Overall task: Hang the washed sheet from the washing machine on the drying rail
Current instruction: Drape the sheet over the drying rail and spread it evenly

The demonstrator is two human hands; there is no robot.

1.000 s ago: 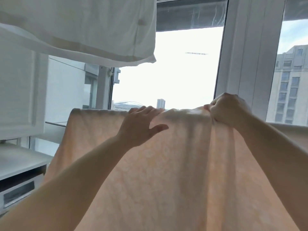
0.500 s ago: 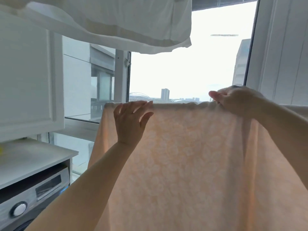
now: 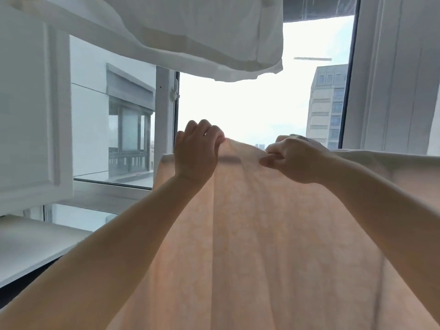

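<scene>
The peach sheet (image 3: 273, 234) hangs in front of the window (image 3: 250, 106), its top edge raised between both hands. The left hand (image 3: 196, 152) curls its fingers (image 3: 209, 129) over that edge, gripping it. The right hand (image 3: 296, 158) pinches a fold of the edge between thumb and fingers (the rail itself is hidden). A white cloth (image 3: 190, 27) hangs overhead.
</scene>
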